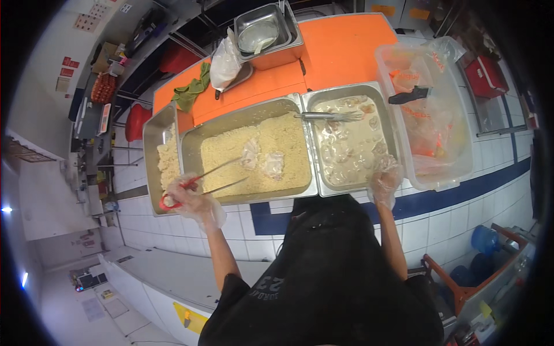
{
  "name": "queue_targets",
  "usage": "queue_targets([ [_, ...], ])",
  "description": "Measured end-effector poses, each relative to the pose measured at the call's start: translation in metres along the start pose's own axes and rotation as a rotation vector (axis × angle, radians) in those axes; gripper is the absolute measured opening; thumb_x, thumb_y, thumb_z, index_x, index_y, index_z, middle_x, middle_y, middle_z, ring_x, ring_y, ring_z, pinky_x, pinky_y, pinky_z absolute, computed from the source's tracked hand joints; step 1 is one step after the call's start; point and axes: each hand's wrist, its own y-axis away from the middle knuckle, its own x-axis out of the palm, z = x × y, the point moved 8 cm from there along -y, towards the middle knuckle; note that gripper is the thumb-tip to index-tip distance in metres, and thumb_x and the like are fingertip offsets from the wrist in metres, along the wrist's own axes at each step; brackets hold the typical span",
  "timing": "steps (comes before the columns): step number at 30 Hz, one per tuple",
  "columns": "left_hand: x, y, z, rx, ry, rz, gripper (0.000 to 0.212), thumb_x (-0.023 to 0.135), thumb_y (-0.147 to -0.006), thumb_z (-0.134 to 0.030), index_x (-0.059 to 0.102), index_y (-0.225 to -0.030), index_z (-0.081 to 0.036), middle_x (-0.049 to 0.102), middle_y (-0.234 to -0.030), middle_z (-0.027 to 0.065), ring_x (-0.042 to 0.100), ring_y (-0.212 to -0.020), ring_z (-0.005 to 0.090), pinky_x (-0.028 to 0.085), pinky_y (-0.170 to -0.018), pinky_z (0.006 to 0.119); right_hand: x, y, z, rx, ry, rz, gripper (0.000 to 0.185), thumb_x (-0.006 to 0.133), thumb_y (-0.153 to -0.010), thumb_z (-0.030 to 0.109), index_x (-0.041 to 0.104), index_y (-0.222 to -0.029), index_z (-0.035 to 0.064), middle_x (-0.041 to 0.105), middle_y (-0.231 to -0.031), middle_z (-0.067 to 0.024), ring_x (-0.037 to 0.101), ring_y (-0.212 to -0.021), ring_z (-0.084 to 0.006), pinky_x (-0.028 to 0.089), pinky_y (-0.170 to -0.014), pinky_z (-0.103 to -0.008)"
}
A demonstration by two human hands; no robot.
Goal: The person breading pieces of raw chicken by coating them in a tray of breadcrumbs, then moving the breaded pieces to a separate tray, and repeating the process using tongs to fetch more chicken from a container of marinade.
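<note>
Both hands wear clear plastic gloves. My left hand (pixel 186 197) grips red-handled scissors (pixel 192 183), whose blades stand apart over a steel pan of pale crumbs (pixel 233 142). Two coated pieces of raw meat (pixel 273 165) lie on those crumbs, one near the upper blade's tip. At the near right corner of the steel pan of batter (pixel 320 151) is my right hand (pixel 385 173), touching a batter-covered piece; how firmly it is held cannot be told. More pieces sit in the batter. A wire whisk (pixel 331 116) lies across the rim between both pans.
A narrow steel pan with clumped crumbs (pixel 168 162) adjoins at left. A clear plastic tub (pixel 465 142) holding plastic bags stands at right. On the orange tabletop (pixel 346 47) rest a green cloth (pixel 190 91), a white bag (pixel 225 62) and stacked steel containers (pixel 277 60).
</note>
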Motion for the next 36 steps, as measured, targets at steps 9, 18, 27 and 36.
queue_targets([
  [9,0.212,0.047,-0.035,0.117,0.205,0.262,0.017,0.058,-0.088,-0.019,0.051,-0.092,-0.003,0.059,-0.088,0.0097,0.058,-0.068,0.0178,0.044,-0.062,0.030,0.003,-0.014,0.024,0.213,0.035,0.109,0.025,0.054,-0.093,0.023,0.065,-0.092,0.0008,0.063,-0.086,-0.0208,0.059,-0.078,-0.0386,0.046,-0.070,-0.0454],
  [18,0.194,0.037,0.032,-0.042,0.238,0.550,0.028,0.068,-0.086,-0.023,0.061,-0.104,-0.002,0.067,-0.094,0.0130,0.063,-0.087,0.0225,0.049,-0.079,0.037,0.030,0.032,0.148,0.371,-0.380,0.355,0.033,0.045,-0.100,0.030,0.063,-0.089,0.0038,0.065,-0.083,-0.0096,0.062,-0.076,-0.0180,0.046,-0.068,-0.0314],
  [27,-0.031,0.001,0.424,-0.354,-0.787,1.014,0.054,0.039,-0.098,-0.043,0.057,-0.123,0.002,0.061,-0.119,0.0246,0.057,-0.111,0.0440,0.045,-0.096,0.047,0.195,0.071,0.219,0.254,-0.249,0.899,0.041,0.049,-0.090,0.031,0.063,-0.102,-0.0059,0.063,-0.103,-0.0277,0.061,-0.101,-0.0401,0.045,-0.088,-0.0506],
  [36,0.160,0.056,0.373,-0.583,-0.391,0.954,0.065,0.038,-0.095,-0.056,0.053,-0.130,-0.003,0.053,-0.129,0.0261,0.050,-0.121,0.0400,0.039,-0.104,0.044,0.349,0.023,0.179,0.189,-0.712,0.420,0.038,0.045,-0.097,0.027,0.066,-0.104,-0.0042,0.065,-0.103,-0.0291,0.063,-0.101,-0.0403,0.048,-0.087,-0.0450],
])
